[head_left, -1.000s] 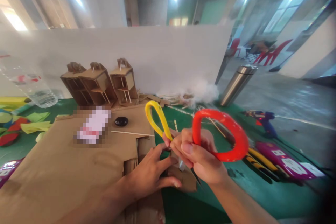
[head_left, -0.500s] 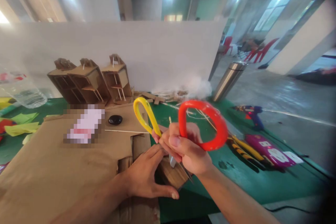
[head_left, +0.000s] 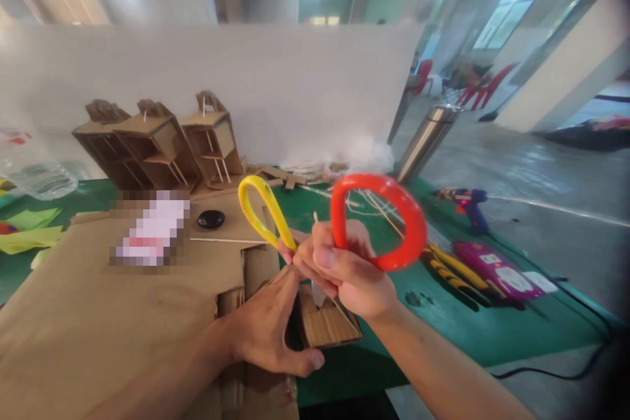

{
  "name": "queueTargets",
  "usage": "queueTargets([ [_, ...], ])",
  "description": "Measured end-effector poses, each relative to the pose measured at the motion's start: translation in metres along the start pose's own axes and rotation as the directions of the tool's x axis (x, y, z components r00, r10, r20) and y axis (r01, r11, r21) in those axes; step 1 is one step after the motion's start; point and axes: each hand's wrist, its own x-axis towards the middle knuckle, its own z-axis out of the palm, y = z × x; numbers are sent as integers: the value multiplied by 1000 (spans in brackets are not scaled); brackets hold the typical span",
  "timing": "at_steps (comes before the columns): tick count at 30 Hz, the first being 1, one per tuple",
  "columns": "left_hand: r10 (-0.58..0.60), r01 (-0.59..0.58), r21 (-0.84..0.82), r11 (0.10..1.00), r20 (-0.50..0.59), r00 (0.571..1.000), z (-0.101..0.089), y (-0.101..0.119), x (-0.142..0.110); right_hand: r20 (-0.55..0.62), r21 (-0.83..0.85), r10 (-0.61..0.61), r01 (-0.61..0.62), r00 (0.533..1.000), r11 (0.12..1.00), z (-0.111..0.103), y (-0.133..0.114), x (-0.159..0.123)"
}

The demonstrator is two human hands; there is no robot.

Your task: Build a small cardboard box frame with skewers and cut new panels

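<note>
My right hand (head_left: pixel 347 269) is closed round the blade end of a pair of scissors, with the red-and-yellow handles (head_left: pixel 377 266) spread apart above it. A pale pointed piece (head_left: pixel 319 295) sticks down below my fist over a small brown cardboard box (head_left: pixel 325 325). My left hand (head_left: pixel 268 328) lies beside that box with its fingers stretched forward and the thumb held wide. Its fingertips meet my right hand near the yellow loop, where contact is partly hidden.
Several cardboard structures (head_left: pixel 157 144) stand at the back left. A large cardboard sheet (head_left: pixel 118 328) covers the left side, bearing a black oval object (head_left: pixel 210 218). Rightward are a steel flask (head_left: pixel 426 144), a glue gun (head_left: pixel 465 203), yellow-black handled pliers (head_left: pixel 450 275) and a purple box (head_left: pixel 492 269).
The small box's top face shows more fully now, and my left thumb has shifted a little left. The whole view has moved slightly. My right hand keeps its grip on the scissors.
</note>
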Motion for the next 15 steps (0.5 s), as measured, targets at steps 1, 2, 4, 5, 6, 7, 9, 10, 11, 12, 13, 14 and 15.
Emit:
queueTargets([
  [1, -12, 12, 13, 1000, -17, 1000, 0, 0, 0, 0, -25, -7, 7, 1000, 1000, -1, -1, 0],
  [2, -21, 22, 26, 999, -42, 999, 0, 0, 0, 0, -50, -12, 12, 1000, 999, -1, -2, -1],
  [4, -13, 17, 35, 999, -89, 996, 0, 0, 1, 0, -83, -23, 23, 1000, 996, -3, -4, -1],
  [5, 3, 0, 31, 1000, -101, 995, 0, 0, 1, -1, -81, -29, 29, 1000, 996, -4, -5, -1],
  [6, 26, -24, 22, 999, -105, 994, 0, 0, 1, -2, -71, -31, 31, 1000, 997, -5, -6, -2],
  [7, 54, -53, 9, 999, -108, 993, 1, 0, 1, -3, -55, -34, 34, 999, 998, -5, -6, -2],
  [9, 106, -107, -9, 994, -97, 990, 2, -1, 0, -3, -40, -45, 45, 999, 998, -6, -7, -2],
  [10, 124, -125, -8, 992, -84, 989, 2, -1, 0, -3, -44, -47, 47, 999, 998, -7, -8, -2],
  [11, 138, -138, -2, 990, -73, 988, 2, -1, -1, -3, -55, -48, 48, 999, 997, -7, -8, -2],
  [12, 150, -150, 9, 989, -64, 987, 2, -1, -2, -6, -67, -47, 47, 999, 997, -8, -8, -2],
  [13, 156, -155, 20, 988, -62, 986, 2, 0, -2, -9, -78, -44, 43, 999, 996, -8, -8, -2],
  [14, 156, -154, 29, 988, -69, 985, 2, 1, -3, -12, -88, -38, 37, 999, 995, -8, -8, -1],
  [15, 151, -148, 31, 988, -81, 985, 1, 1, -3, -12, -95, -34, 33, 999, 995, -9, -8, -1],
])
